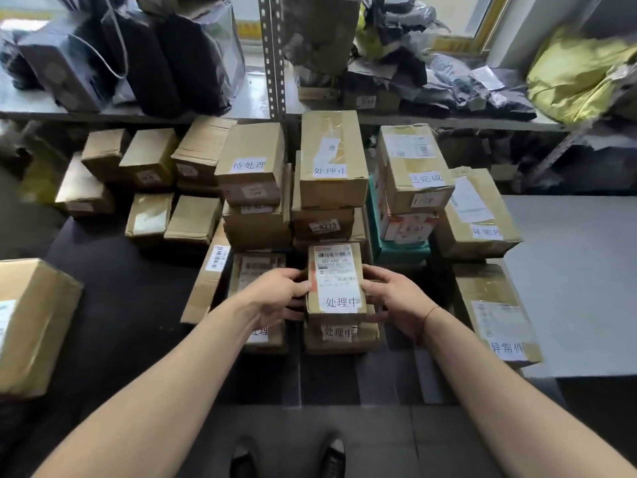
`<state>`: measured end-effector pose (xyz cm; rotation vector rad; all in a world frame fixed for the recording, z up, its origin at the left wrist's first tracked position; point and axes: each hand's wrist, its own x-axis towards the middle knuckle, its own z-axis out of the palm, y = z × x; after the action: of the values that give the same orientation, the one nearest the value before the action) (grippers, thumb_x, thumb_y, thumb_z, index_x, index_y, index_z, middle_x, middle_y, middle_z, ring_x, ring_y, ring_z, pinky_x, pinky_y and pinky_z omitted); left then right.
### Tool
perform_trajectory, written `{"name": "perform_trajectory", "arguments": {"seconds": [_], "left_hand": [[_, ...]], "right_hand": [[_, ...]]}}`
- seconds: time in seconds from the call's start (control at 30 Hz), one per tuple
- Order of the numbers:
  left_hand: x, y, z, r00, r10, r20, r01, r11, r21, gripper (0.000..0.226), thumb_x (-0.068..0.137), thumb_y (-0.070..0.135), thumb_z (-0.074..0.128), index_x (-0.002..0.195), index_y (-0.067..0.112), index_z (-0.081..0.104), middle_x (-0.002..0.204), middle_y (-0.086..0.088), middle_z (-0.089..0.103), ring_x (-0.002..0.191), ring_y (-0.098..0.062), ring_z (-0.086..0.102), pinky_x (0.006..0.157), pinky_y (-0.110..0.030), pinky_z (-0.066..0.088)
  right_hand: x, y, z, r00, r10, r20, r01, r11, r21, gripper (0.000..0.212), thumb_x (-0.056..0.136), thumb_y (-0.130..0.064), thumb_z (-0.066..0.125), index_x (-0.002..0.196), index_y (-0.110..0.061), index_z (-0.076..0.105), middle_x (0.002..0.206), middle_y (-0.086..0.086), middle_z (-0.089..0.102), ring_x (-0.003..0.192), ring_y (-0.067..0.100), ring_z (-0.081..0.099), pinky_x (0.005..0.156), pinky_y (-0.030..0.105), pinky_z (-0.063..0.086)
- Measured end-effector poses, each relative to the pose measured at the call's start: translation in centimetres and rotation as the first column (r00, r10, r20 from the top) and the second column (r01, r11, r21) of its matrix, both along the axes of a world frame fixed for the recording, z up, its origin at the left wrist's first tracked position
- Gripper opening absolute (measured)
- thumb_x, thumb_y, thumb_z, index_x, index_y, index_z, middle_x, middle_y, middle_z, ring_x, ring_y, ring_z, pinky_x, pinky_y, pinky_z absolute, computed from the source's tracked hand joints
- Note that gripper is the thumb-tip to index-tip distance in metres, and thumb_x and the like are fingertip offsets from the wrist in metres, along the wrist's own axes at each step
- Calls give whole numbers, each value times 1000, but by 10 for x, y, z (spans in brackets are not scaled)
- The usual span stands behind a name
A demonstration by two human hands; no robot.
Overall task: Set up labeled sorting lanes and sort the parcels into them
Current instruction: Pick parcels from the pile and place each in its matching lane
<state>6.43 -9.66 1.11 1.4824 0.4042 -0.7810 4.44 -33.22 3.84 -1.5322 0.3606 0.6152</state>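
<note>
Brown cardboard boxes (333, 157) carry white labels (341, 301) with black writing (some with barcodes); one box (401, 250) is teal, a bag (572, 74) yellow, the shoes (332, 453) black.

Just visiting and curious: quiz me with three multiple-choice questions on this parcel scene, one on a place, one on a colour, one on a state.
1. The held parcel sits where?
A. On another box with the same label
B. On the shelf
C. On the bare floor

2. The box under the red-and-white parcel is:
A. Pink
B. Teal green
C. Black

3. The hands are:
A. Both empty
B. One gripping
C. Both gripping the parcel

Answers:
1 A, a same-labelled box lies beneath.
2 B, its teal side shows.
3 C, the left hand and right hand clasp its sides.
</note>
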Motion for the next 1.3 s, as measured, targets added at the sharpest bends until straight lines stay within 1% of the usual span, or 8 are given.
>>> {"name": "perform_trajectory", "arguments": {"seconds": [0.23,0.43,0.57,0.77,0.83,0.97,1.1,1.3], "left_hand": [[-4,-1,-5,1000,-10,7,10,1000,-19,43,107,13,60,149,12,52,117,-9,79,112,-29,75,102,-58,57],[-3,-4,-5,1000,-7,19,6,1000,15,47,107,13,59,153,12,48,115,-7,80,112,-29,75,102,-58,56],[-4,-3,0,1000,0,28,0,1000,13,46,107,13,60,151,12,50,114,-6,80,111,-27,75,103,-56,56],[-14,8,21,978,-1,209,-29,990,139,40,103,15,67,143,18,60,118,-1,74,113,-19,71,95,-42,62],[-20,17,29,951,-33,308,-40,973,227,35,102,19,68,137,23,66,119,2,70,112,-16,69,93,-39,63],[-32,46,42,871,-165,463,-75,886,458,34,100,28,68,133,29,70,116,11,72,108,-8,68,99,-38,59],[-46,88,54,816,-284,503,-101,787,608,36,100,29,67,136,26,68,120,6,72,116,-11,65,106,-31,51],[-63,178,60,791,-329,516,-161,702,694,41,98,31,64,140,27,66,125,2,71,116,-21,66,102,-41,53]], "right_hand": [[-2,-9,-11,1000,-12,2,12,1000,-5,55,104,-18,64,156,-24,47,119,4,79,105,17,78,74,39,64],[1,-7,-11,1000,-4,5,4,1000,-6,53,105,-18,63,155,-23,46,113,3,81,103,17,78,81,45,65],[0,-6,-10,1000,-25,-4,25,1000,-17,46,105,-15,63,148,-25,51,111,4,81,100,18,79,75,42,65],[-3,-1,-13,980,-78,181,119,967,-224,41,100,-11,68,139,-22,65,121,4,75,108,18,75,83,40,66],[-5,5,-3,957,-35,288,141,924,-357,37,98,-18,71,135,-24,68,118,-4,74,111,15,72,85,36,65],[-10,31,20,891,158,425,127,812,-569,33,101,-21,67,134,-25,66,122,-8,68,110,10,65,73,14,53],[-15,79,30,809,347,475,56,759,-649,33,101,-21,65,134,-24,68,122,-8,69,108,7,65,95,28,57],[-15,172,32,757,484,438,-7,677,-736,35,99,-22,65,134,-22,68,118,-3,68,107,13,64,101,33,54]]}}
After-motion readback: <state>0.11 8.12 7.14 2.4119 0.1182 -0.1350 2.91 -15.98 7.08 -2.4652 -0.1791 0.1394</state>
